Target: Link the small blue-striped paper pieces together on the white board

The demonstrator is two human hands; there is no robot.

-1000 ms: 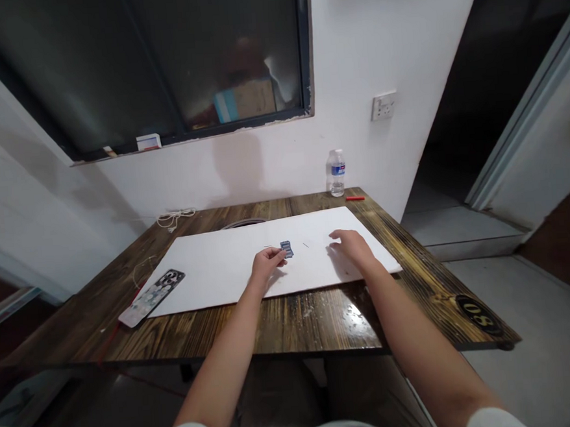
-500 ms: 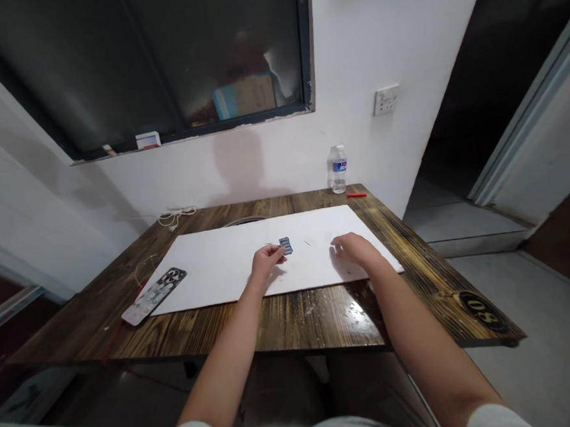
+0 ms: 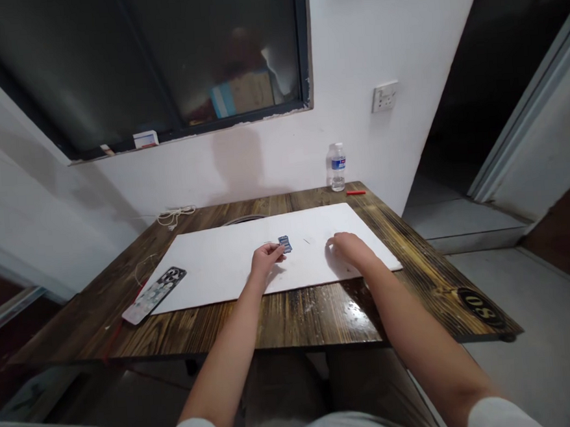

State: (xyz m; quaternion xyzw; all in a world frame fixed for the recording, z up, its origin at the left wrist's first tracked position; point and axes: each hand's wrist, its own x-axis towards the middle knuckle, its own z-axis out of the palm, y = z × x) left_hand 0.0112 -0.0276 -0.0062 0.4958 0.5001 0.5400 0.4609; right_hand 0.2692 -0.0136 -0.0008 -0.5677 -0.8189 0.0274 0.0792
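A white board lies flat on a dark wooden table. My left hand rests on the board with its curled fingertips at the lower end of a small blue flat piece, perhaps a packet or card. Whether it grips that piece I cannot tell. My right hand lies loosely curled on the board's right part, holding nothing. Between the hands sits a tiny dark sliver, too small to identify.
A phone in a patterned case lies at the board's left edge. Along the back of the table stand a water bottle, a small red stick and a coiled white cable. A wall and window rise behind.
My right hand has shifted slightly left across the board. The view has tilted a little. My left hand and the blue piece stay nearly the same.
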